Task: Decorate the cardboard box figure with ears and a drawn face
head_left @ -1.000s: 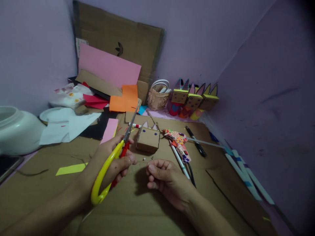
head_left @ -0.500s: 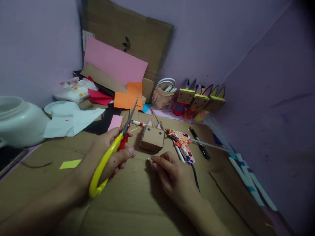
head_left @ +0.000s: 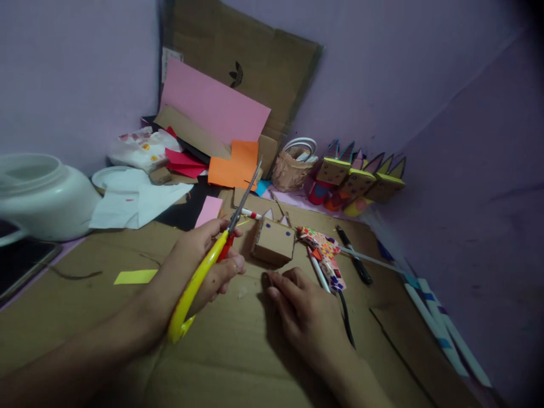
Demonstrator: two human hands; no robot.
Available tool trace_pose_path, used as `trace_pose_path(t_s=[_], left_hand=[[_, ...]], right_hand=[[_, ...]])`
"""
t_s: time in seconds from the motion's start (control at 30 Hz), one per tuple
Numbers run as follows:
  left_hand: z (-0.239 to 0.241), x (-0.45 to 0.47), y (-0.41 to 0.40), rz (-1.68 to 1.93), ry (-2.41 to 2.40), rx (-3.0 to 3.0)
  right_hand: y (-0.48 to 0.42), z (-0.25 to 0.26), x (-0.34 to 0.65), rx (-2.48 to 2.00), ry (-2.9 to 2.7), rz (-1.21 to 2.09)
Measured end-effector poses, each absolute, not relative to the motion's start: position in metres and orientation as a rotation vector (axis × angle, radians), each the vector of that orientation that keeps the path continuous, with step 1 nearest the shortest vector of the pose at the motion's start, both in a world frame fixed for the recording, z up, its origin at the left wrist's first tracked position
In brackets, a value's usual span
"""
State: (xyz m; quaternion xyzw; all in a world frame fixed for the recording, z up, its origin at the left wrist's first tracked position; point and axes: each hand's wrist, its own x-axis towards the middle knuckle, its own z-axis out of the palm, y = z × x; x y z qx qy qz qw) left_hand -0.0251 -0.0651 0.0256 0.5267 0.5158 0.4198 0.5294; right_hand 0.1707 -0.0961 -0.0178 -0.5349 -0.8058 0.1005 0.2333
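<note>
My left hand (head_left: 208, 258) is closed round a pair of scissors (head_left: 199, 283) with yellow and red handles; the shut blades point up and to the right, past a small cardboard box (head_left: 273, 245) with pink ears and blue dots. My right hand (head_left: 304, 311) lies knuckles up on the cardboard sheet (head_left: 238, 351), just in front of the box. Its fingers are curled, with thumb and fingertips pressed together on the sheet. Whatever they pinch is hidden.
A patterned paper piece (head_left: 327, 255), pens (head_left: 357, 263) and striped strips (head_left: 437, 328) lie to the right. Cardboard figures (head_left: 361, 181) and a basket (head_left: 293, 170) stand by the wall. On the left are coloured papers (head_left: 212, 107), a white jar (head_left: 42, 198), a phone (head_left: 21, 260) and a yellow strip (head_left: 135, 276).
My right hand has slid forward towards the small box and its fingers have dropped onto the cardboard. My left hand still holds the scissors. The view has shifted a little.
</note>
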Motion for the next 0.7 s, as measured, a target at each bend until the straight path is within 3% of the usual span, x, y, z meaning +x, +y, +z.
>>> trace_pose_path(t_s=[0.2,0.47,0.7], left_hand=[[0.020,-0.031,-0.061,1.025,1.267,1.368],[0.018,-0.034,-0.059,1.025,1.270,1.420],[0.020,-0.035,-0.058,1.043,1.266,1.423]], right_hand=[[-0.097,-0.015,0.183,-1.387,-1.780,0.387],[-0.116,-0.023,0.169,-1.666,-1.996,0.236],[-0.108,-0.016,0.166,-1.782,-1.890,0.510]])
